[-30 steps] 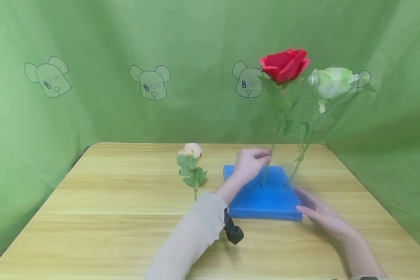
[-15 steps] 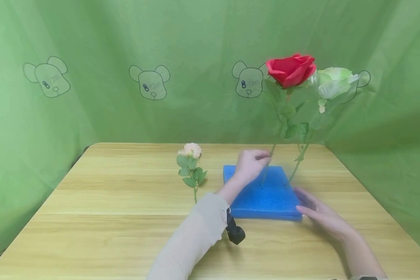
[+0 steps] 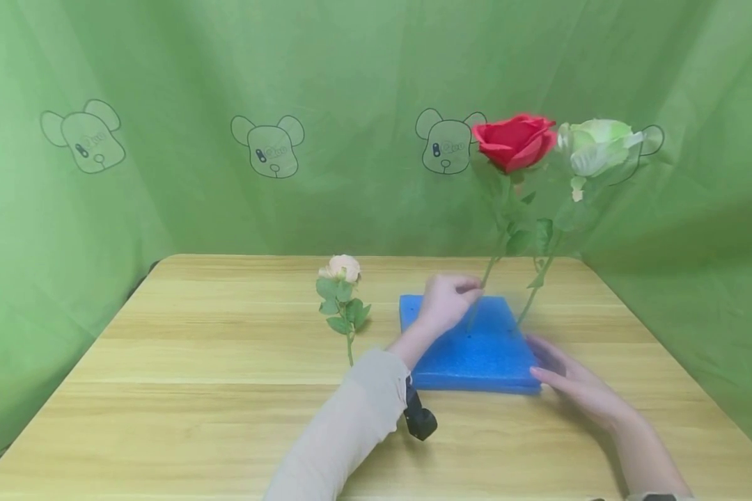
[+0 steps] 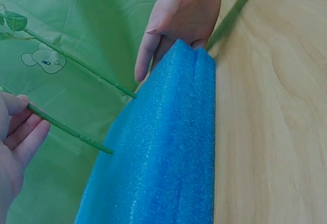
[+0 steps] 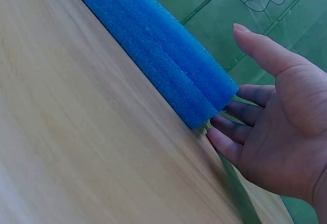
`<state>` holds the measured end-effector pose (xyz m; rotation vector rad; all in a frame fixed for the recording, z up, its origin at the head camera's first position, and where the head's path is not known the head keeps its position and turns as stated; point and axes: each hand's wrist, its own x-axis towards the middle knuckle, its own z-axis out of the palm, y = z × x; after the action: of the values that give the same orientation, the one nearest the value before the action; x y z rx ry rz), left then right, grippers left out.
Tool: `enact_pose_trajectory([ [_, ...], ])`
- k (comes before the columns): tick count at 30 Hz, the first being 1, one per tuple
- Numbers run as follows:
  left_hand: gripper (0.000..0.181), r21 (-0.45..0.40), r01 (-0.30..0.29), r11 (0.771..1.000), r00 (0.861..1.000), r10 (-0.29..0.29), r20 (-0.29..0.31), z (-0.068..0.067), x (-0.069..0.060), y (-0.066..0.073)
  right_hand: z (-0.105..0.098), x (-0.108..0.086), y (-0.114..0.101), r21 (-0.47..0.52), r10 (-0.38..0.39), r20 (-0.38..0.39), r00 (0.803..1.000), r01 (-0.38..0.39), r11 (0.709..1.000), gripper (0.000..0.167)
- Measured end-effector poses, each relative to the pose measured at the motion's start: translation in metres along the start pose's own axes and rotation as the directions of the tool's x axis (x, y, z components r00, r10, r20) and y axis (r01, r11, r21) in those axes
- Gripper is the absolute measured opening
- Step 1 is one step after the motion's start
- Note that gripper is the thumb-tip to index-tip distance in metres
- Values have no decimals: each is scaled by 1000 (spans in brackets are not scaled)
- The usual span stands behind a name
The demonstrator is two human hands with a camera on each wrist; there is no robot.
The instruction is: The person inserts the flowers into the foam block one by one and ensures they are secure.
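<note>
My left hand (image 3: 446, 303) pinches the green stem of a red rose (image 3: 517, 143) above a blue foam block (image 3: 476, 362). In the left wrist view that stem (image 4: 71, 131) meets the face of the foam (image 4: 153, 147), and a second stem (image 4: 82, 65) stands in it nearer the right hand. The second one carries a pale green-white flower (image 3: 599, 147). Against the right edge of the block rests my right hand (image 3: 579, 383), its fingers spread and lightly bent, the thumb raised in the right wrist view.
A pale pink flower (image 3: 343, 268) with green leaves lies on the wooden table (image 3: 194, 362), left of the foam. A black piece (image 3: 420, 421) hangs by the left wrist. Behind the table is a green curtain (image 3: 351, 69) with bear drawings.
The red rose has come down, after first swaying right and then slightly back left. My left hand has lowered a little with its stem. The right hand has stayed put.
</note>
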<state>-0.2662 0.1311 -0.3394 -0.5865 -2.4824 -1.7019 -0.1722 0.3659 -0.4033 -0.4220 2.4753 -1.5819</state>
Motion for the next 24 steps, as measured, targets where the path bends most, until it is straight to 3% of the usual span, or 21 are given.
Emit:
enact_pose_trajectory([
  [14,16,69,-12,998,1000,10,28,1,-6,-8,-1,1,0,-26,18,1,1000,-18,1000,63],
  [24,16,66,22,998,1000,-23,17,4,-3,-11,-2,2,1,-33,5,1,1000,-5,999,63],
])
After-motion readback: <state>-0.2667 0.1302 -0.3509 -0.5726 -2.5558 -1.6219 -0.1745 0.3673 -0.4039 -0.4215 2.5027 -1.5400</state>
